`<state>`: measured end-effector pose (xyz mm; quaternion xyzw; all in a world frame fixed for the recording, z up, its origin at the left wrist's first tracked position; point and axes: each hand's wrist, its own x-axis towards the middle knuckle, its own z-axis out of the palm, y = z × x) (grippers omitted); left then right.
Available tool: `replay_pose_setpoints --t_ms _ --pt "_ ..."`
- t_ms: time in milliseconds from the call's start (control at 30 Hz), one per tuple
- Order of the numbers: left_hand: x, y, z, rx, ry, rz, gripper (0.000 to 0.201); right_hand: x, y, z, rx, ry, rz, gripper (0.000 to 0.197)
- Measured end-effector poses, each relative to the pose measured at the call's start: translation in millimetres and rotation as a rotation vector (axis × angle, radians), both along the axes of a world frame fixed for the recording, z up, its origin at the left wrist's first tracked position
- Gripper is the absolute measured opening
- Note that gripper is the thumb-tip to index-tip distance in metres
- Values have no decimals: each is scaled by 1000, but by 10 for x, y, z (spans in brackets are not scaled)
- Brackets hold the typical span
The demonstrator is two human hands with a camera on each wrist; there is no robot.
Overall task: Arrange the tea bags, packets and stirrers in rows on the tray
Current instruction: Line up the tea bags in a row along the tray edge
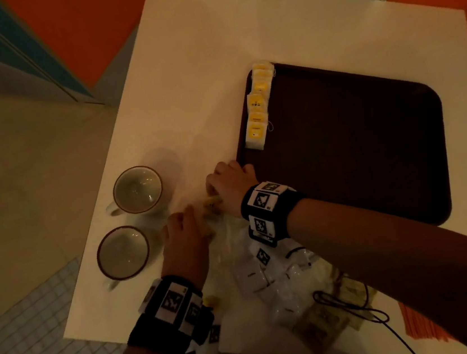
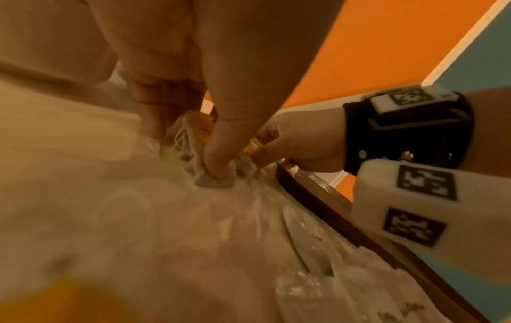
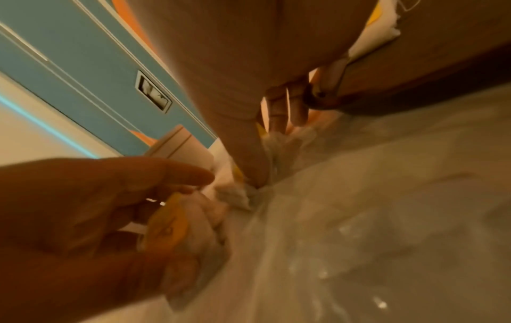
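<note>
A dark brown tray (image 1: 355,147) lies on the white table, with a row of yellow-tagged tea bags (image 1: 259,106) along its left edge. Just off the tray's near left corner, both hands work on a loose bunch of tea bags (image 1: 212,204) at the mouth of a clear plastic bag (image 1: 233,235). My left hand (image 1: 199,216) pinches the bunch (image 2: 190,139) between thumb and fingers. My right hand (image 1: 212,185) pinches it from the tray side, its thumb pressed down on the white paper (image 3: 237,194). A yellow tag (image 3: 165,229) shows at my left hand's fingers.
Two empty cups (image 1: 136,188) (image 1: 122,252) stand left of the hands. White packets (image 1: 256,277), brownish packets (image 1: 323,321) and orange stirrers (image 1: 421,327) lie near the table's front edge, with a black cable (image 1: 348,307) across them. Most of the tray is bare.
</note>
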<state>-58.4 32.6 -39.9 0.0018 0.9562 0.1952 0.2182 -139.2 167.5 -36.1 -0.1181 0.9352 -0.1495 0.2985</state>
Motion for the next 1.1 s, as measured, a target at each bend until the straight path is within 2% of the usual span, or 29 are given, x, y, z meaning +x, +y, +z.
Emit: replay_pose_setpoints --t_ms 133,200,300,367,433,500,567,633,700,833,900,967,1100 --pt "-87 5 56 88 -25 24 27 -7 30 32 -18 0 0 16" --pt "-101 -21 38 137 0 29 20 1 53 76 -85 -3 -10 17" --pt "-112 -71 81 245 60 35 12 13 110 146 -217 -42 -59 30" --pt "-97 -137 145 328 73 4 6 19 144 165 -293 -36 -84 28" --pt "-41 -233 222 426 -4 -54 12 37 175 182 -384 -46 -120 24" --pt "48 -341 302 478 -109 -180 26 74 198 209 -441 -44 -156 23" --pt "141 -439 329 427 -191 -350 32 120 215 227 -474 -36 -203 19" --pt "212 -494 347 313 -289 -445 21 166 221 226 -504 -45 -243 18" --pt "254 -509 357 261 -388 -447 18 200 226 217 -522 -68 -277 19" --pt "321 -407 313 138 -555 -473 31 218 239 223 -536 -94 -322 20" --pt "366 -331 252 62 -546 -550 20 210 243 255 -544 -89 -333 21" --pt "381 -294 216 30 -508 -599 19 192 253 313 -570 -65 -339 21" --pt "277 -311 296 146 -415 -539 15 90 344 432 -586 27 -351 21"
